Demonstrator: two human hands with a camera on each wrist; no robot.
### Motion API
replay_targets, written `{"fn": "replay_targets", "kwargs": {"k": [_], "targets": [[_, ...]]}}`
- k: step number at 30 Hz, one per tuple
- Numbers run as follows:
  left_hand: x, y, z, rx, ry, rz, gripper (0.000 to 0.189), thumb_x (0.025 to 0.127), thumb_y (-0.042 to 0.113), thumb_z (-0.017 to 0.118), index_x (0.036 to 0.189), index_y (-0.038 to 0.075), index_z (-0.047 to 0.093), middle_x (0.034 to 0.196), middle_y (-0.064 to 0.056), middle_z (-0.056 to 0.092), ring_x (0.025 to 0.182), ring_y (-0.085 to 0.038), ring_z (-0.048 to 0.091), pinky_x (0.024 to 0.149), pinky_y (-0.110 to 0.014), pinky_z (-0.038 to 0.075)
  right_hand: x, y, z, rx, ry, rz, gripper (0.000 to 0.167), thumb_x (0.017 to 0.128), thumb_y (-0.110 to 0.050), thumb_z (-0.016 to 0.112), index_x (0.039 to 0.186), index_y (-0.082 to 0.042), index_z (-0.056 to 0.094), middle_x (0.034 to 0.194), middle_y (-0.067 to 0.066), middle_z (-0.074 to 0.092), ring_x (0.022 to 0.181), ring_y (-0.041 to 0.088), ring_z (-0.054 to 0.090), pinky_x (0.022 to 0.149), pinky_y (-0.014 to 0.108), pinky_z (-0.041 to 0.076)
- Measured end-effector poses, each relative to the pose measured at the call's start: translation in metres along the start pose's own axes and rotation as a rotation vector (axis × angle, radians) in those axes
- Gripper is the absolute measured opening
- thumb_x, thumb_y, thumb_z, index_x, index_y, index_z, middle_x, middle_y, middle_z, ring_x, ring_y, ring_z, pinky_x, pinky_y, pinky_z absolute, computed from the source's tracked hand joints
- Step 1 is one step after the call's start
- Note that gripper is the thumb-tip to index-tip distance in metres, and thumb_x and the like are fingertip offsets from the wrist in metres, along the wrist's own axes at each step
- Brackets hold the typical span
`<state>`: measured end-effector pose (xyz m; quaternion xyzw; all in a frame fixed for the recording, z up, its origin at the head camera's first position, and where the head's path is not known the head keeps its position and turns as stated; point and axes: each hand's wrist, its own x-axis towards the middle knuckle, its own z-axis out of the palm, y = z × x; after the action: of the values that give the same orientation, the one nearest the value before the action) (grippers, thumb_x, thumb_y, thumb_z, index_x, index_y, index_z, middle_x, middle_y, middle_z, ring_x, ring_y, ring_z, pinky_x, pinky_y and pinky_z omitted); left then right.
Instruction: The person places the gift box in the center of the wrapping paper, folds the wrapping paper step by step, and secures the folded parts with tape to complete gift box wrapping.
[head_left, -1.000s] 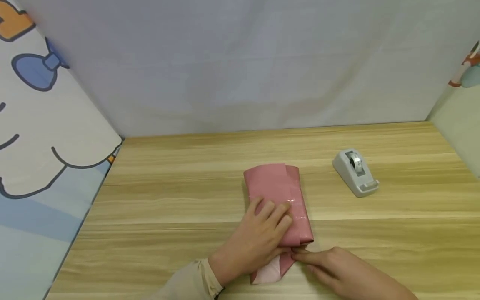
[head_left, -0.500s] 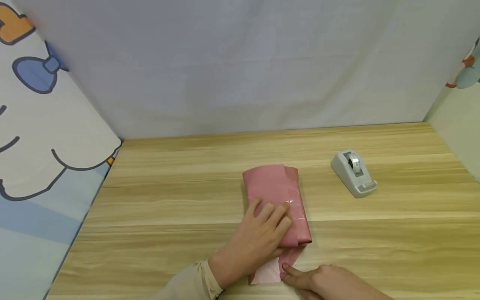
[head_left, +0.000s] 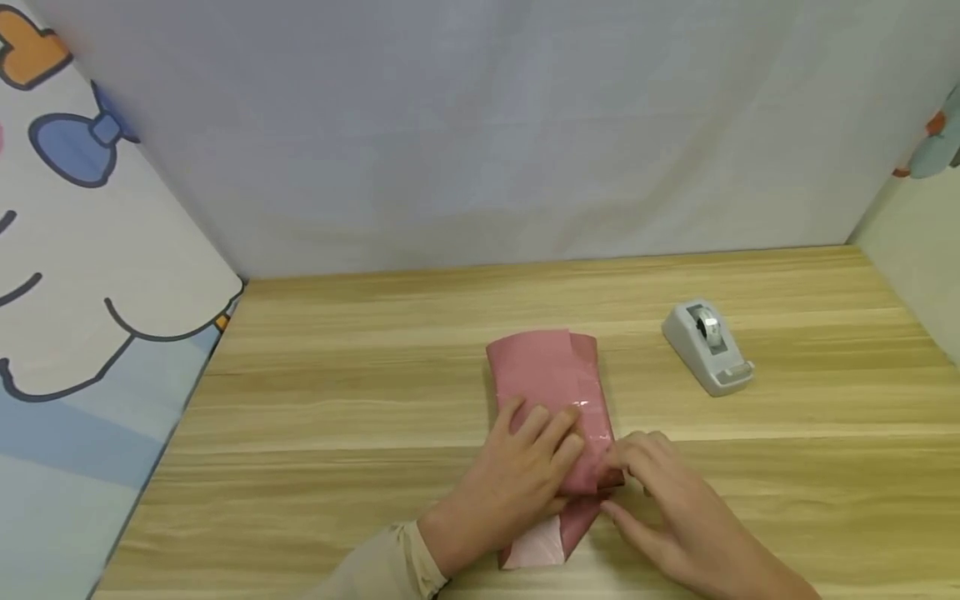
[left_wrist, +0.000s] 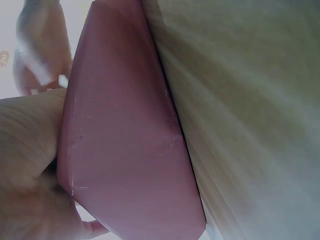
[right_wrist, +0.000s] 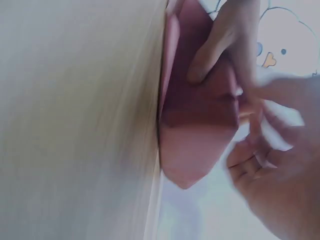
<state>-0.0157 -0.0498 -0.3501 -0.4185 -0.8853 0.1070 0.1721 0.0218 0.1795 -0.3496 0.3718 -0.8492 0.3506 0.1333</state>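
A box wrapped in pink paper (head_left: pixel 538 362) lies on the wood-grain table, clear tape across its seam. My left hand (head_left: pixel 510 479) rests on its top with fingers spread. In the right wrist view, the left thumb (right_wrist: pixel 206 65) presses on the folded paper at the near end. From that end a paper flap (head_left: pixel 581 521) sticks out, showing a pale underside. My right hand (head_left: pixel 682 517) is at the box's near right corner, fingertips by the top edge and thumb apart near the flap; it is blurred in the right wrist view. A pink side (left_wrist: pixel 120 120) fills much of the left wrist view.
A grey tape dispenser (head_left: pixel 707 348) with a roll of clear tape stands behind and to the right of the box. Pale cloth (head_left: pixel 480 150) hangs along the table's back edge. Cartoon-printed panels (head_left: pixel 112 250) flank the table.
My right hand slid along the flap towards its near tip, then left it and rose to the box's near right corner. The left hand has stayed in place on the box.
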Motion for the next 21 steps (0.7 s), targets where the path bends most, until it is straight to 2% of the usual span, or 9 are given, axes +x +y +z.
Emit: {"fn": "replay_targets", "kwargs": {"k": [3,6,10,12,15,17,18,21], "targets": [[0.0,0.0,0.0,-0.004,-0.002,-0.006,0.067,0.085,0.071,0.069,0.127,0.022,0.054,0.151,0.001,0.05,0.12,-0.018,0.051,0.114,-0.05,0.043,0.005,0.004,0.004,-0.125,0.006,0.022,0.04,0.087,-0.025,0.084,0.118,-0.014,0.062,0.12,-0.007,0.058,0.106,0.005,0.054,0.098,0.012,0.042],[-0.001,0.0,0.0,-0.008,-0.003,-0.013,0.065,0.086,0.07,0.069,0.126,0.021,0.053,0.151,0.001,0.05,0.12,-0.018,0.051,0.114,-0.05,0.043,0.009,0.008,0.007,-0.178,-0.017,0.016,0.05,0.073,-0.012,0.09,0.114,-0.014,0.062,0.115,-0.008,0.056,0.098,0.001,0.056,0.092,0.009,0.044],[-0.001,0.001,0.001,-0.006,0.002,-0.019,0.062,0.088,0.07,0.068,0.122,0.021,0.053,0.151,0.0,0.049,0.12,-0.019,0.051,0.113,-0.049,0.043,0.014,0.01,0.007,-0.215,-0.05,0.027,0.046,0.074,-0.007,0.09,0.106,-0.017,0.06,0.105,-0.011,0.052,0.083,-0.003,0.052,0.073,0.009,0.046],[-0.001,0.001,0.001,-0.013,0.006,-0.024,0.061,0.088,0.069,0.067,0.122,0.021,0.053,0.15,0.0,0.05,0.121,-0.019,0.05,0.113,-0.05,0.043,0.018,0.008,0.007,-0.247,-0.083,0.06,0.045,0.074,-0.009,0.092,0.103,-0.019,0.058,0.103,-0.011,0.049,0.076,-0.003,0.05,0.063,0.011,0.045],[-0.001,0.0,-0.001,-0.043,-0.005,-0.022,0.061,0.09,0.068,0.066,0.126,0.021,0.054,0.151,0.0,0.051,0.121,-0.019,0.05,0.113,-0.05,0.042,0.024,0.003,0.007,-0.305,-0.152,0.137,0.046,0.076,-0.015,0.093,0.103,-0.02,0.056,0.101,-0.009,0.047,0.07,0.0,0.047,0.056,0.015,0.041],[-0.002,-0.005,-0.005,-0.113,-0.029,-0.001,0.064,0.091,0.066,0.066,0.133,0.019,0.053,0.152,-0.001,0.05,0.123,-0.02,0.048,0.114,-0.048,0.04,0.028,-0.001,0.008,-0.332,-0.195,0.193,0.047,0.076,-0.018,0.093,0.103,-0.02,0.055,0.101,-0.008,0.046,0.067,0.002,0.045,0.054,0.017,0.037],[-0.002,-0.01,-0.008,-0.177,-0.042,0.019,0.065,0.092,0.063,0.067,0.136,0.018,0.053,0.154,-0.003,0.049,0.125,-0.021,0.048,0.115,-0.047,0.039,0.03,-0.003,0.008,-0.34,-0.211,0.216,0.047,0.075,-0.018,0.093,0.102,-0.021,0.054,0.099,-0.008,0.045,0.067,0.003,0.045,0.053,0.017,0.036],[-0.007,-0.033,-0.019,-0.451,-0.14,0.107,0.074,0.092,0.051,0.073,0.15,0.016,0.045,0.163,-0.006,0.04,0.138,-0.023,0.042,0.121,-0.045,0.035,0.034,-0.007,0.006,-0.333,-0.236,0.267,0.05,0.073,-0.016,0.094,0.099,-0.022,0.052,0.096,-0.01,0.043,0.066,0.003,0.042,0.052,0.018,0.034]]}}
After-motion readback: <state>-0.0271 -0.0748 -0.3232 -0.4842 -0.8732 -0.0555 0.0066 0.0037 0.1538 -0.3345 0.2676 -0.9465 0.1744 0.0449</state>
